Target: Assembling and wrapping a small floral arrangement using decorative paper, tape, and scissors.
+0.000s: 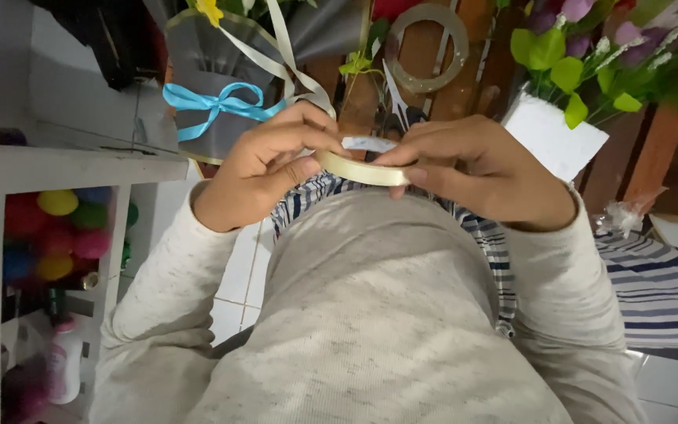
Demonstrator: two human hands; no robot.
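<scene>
Both hands grip 1 cream tape roll (361, 169) close to the chest, above the lap. The left hand (264, 169) pinches its left edge with thumb and fingers curled shut. The right hand (476, 169) closes over its right side. A blue bow (213, 104) sits behind the left hand; scissors (396, 100) lie just beyond the roll.

Tape roll (362, 170) between my fingers (319, 135): pale cream. My sleeves (182, 275): speckled light grey. Fabric (315, 196) just under my fingers: navy and white stripes. Bow (213, 104) up-left of them: sky blue, on grey wrap (198, 63); ribbon (288, 55) above: cream. Balls (60, 232) far left: yellow, pink, green, blue. Flowers (637, 35) up-right: purple, leaves bright green. Floor tiles (241, 267): white.
</scene>
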